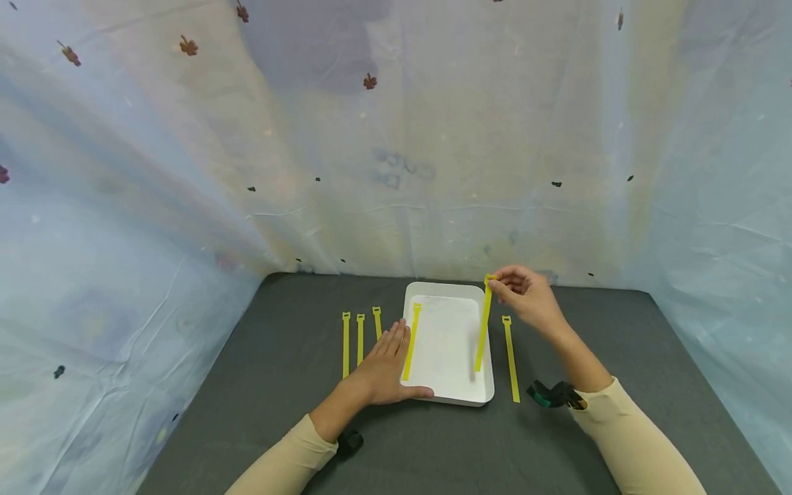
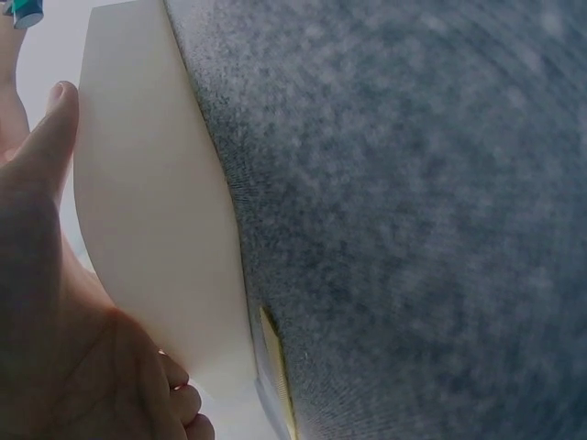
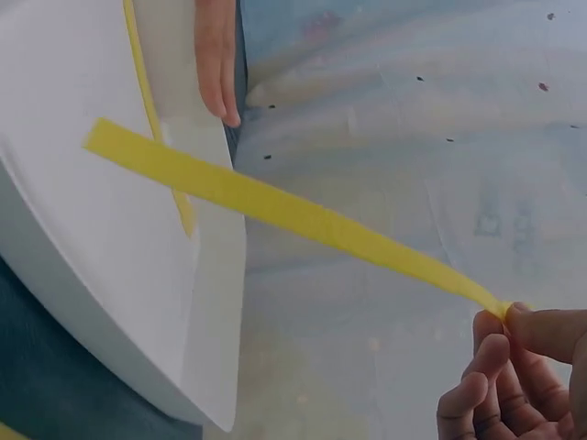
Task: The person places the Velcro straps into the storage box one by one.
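Pinched by its slotted head, a yellow hook-and-loop cable tie point(image 1: 485, 326) hangs from my right hand point(image 1: 526, 297), its lower end over the right side of a white tray point(image 1: 447, 344). In the right wrist view, thumb and fingertips hold the tie point(image 3: 275, 210) at one end. My left hand point(image 1: 385, 370) rests along the tray's left rim with fingers straight and thumb spread at the near corner. Inside the tray, a second yellow tie point(image 1: 412, 342) lies along the left side. The left wrist view shows my palm beside the tray's outer wall point(image 2: 165, 202).
Three yellow ties point(image 1: 346, 345) lie in a row left of the tray, one partly hidden by my left hand. Another tie point(image 1: 511, 361) lies to the tray's right. A dark grey table point(image 1: 445, 450) holds everything, with patterned curtains point(image 1: 402, 137) around its back and sides.
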Action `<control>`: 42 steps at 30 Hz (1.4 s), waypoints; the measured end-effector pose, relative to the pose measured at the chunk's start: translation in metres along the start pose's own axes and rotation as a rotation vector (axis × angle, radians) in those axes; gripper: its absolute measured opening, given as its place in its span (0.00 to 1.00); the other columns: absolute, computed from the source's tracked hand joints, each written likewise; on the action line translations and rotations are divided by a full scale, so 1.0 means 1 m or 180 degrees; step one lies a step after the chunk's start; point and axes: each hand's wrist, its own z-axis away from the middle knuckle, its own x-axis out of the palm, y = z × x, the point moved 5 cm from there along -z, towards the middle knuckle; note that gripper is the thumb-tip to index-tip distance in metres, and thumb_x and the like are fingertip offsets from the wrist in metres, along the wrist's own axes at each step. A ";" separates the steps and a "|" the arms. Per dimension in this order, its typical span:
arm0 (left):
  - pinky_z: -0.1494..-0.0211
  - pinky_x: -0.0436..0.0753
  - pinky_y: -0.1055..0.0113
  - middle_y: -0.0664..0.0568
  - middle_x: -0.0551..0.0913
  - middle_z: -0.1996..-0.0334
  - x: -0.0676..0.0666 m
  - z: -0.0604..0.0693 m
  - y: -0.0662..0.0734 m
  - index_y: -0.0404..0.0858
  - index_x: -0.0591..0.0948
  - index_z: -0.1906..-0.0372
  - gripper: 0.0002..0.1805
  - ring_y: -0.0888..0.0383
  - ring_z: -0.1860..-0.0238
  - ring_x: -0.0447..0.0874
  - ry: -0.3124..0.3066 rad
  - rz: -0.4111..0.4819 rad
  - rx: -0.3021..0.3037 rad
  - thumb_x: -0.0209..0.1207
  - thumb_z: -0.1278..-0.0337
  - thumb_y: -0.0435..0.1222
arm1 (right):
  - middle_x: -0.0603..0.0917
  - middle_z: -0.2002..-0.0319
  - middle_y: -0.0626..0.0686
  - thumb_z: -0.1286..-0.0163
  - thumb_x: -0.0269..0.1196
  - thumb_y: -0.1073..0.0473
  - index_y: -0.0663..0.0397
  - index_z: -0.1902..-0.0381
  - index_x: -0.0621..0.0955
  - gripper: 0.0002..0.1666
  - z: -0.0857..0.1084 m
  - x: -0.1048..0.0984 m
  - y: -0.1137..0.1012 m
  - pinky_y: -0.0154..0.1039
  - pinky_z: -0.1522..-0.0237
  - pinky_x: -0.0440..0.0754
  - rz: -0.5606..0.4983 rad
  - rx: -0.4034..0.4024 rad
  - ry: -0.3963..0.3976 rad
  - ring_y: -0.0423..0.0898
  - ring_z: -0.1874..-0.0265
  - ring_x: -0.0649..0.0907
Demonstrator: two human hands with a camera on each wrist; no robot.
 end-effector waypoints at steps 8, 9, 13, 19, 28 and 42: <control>0.12 0.48 0.49 0.42 0.36 0.11 -0.004 0.001 0.003 0.34 0.42 0.12 0.76 0.46 0.12 0.33 -0.0063 -0.0006 -0.0081 0.59 0.47 0.81 | 0.88 0.56 0.67 0.20 0.66 0.61 0.67 0.47 0.82 0.13 -0.002 0.025 0.008 0.33 0.63 0.85 -0.0039 0.0134 -0.0147 0.43 0.66 0.85; 0.12 0.48 0.49 0.42 0.36 0.11 -0.004 0.001 0.003 0.34 0.42 0.12 0.76 0.46 0.12 0.33 -0.0068 -0.0015 -0.0091 0.59 0.47 0.81 | 0.89 0.57 0.66 0.20 0.67 0.61 0.67 0.47 0.83 0.13 -0.003 0.029 0.009 0.33 0.63 0.85 -0.0038 0.0144 -0.0157 0.44 0.67 0.86; 0.12 0.48 0.50 0.43 0.35 0.11 -0.004 0.001 0.003 0.35 0.42 0.12 0.76 0.47 0.11 0.33 -0.0071 -0.0019 -0.0116 0.58 0.48 0.82 | 0.89 0.57 0.66 0.20 0.67 0.61 0.66 0.47 0.83 0.13 -0.005 0.042 0.018 0.34 0.64 0.84 -0.0096 0.0251 -0.0195 0.48 0.68 0.85; 0.12 0.47 0.50 0.44 0.35 0.11 -0.002 0.000 0.002 0.35 0.41 0.12 0.77 0.48 0.12 0.32 -0.0098 -0.0031 -0.0131 0.57 0.49 0.83 | 0.90 0.58 0.62 0.19 0.67 0.58 0.65 0.47 0.82 0.14 -0.010 0.060 0.038 0.35 0.65 0.83 -0.0231 0.0569 -0.0312 0.52 0.67 0.85; 0.12 0.47 0.51 0.44 0.35 0.11 -0.001 0.000 0.000 0.36 0.40 0.12 0.77 0.48 0.12 0.32 -0.0095 -0.0083 -0.0115 0.56 0.49 0.83 | 0.92 0.58 0.59 0.20 0.68 0.58 0.61 0.49 0.84 0.12 -0.020 0.082 0.055 0.56 0.56 0.88 -0.0171 0.0791 -0.0472 0.65 0.62 0.87; 0.12 0.47 0.50 0.42 0.35 0.11 -0.002 0.000 0.002 0.34 0.41 0.12 0.76 0.47 0.12 0.33 -0.0103 -0.0080 -0.0074 0.58 0.47 0.82 | 0.92 0.57 0.62 0.21 0.68 0.60 0.65 0.49 0.83 0.12 -0.036 0.101 0.064 0.58 0.53 0.88 -0.0044 0.0903 -0.0587 0.68 0.57 0.87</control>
